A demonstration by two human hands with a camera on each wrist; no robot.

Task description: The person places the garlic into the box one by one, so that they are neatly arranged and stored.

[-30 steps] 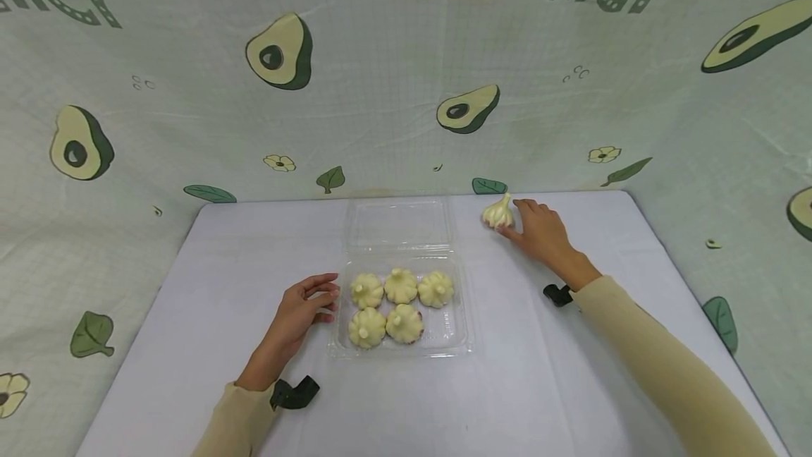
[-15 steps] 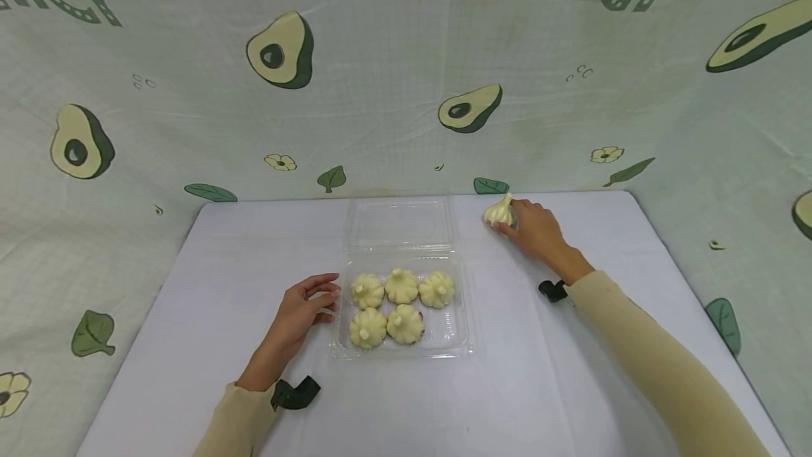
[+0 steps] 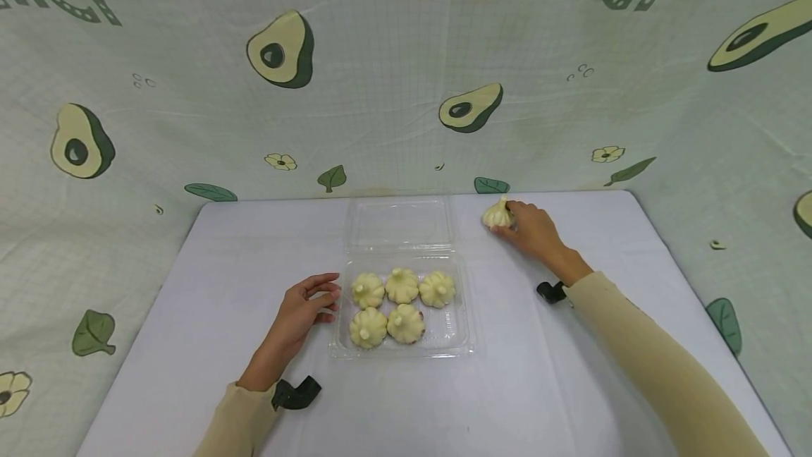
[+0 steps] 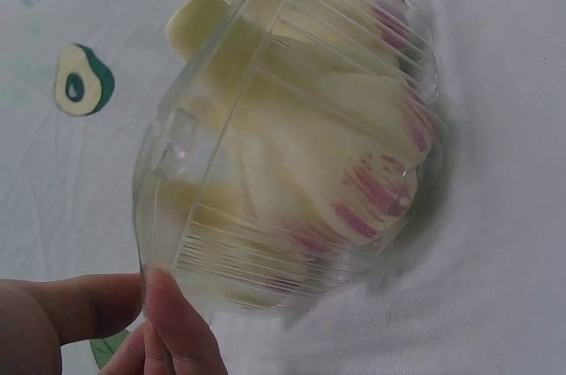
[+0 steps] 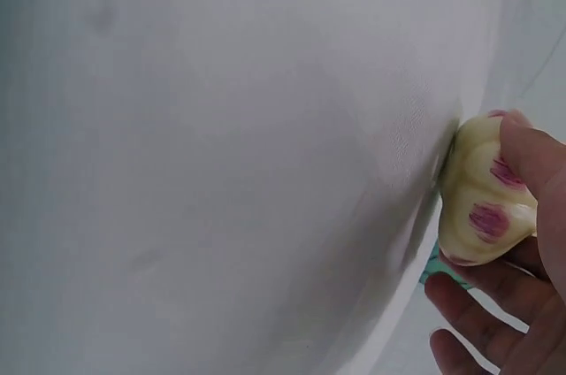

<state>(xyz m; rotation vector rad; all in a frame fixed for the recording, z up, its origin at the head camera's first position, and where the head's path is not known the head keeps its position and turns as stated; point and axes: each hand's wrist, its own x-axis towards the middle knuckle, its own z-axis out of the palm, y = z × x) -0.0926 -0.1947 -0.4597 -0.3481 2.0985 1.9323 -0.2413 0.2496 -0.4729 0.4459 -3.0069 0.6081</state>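
At the far right of the table, my right hand (image 3: 535, 233) grips a garlic bulb (image 3: 495, 216) between thumb and fingers. The right wrist view shows this bulb's purple-streaked underside (image 5: 485, 194), close to the white cloth; I cannot tell if it touches. My left hand (image 3: 303, 310) pinches the left rim of a clear plastic clamshell container (image 3: 444, 333). In the left wrist view the thumb and a finger (image 4: 177, 317) meet at that rim. Several garlic bulbs (image 3: 402, 285) stand stem up in its base, three in the back row and two in front, at left and middle.
The container's clear lid (image 3: 400, 224) lies folded back towards the rear edge. A white cloth (image 3: 520, 386) covers the table. Behind it hangs a curtain (image 3: 380, 125) printed with avocados. Black wrist cameras (image 3: 297, 393) are worn on both forearms.
My right hand has closed its fingers around the garlic bulb, which now leans slightly to the left. The left hand and container have kept their places.
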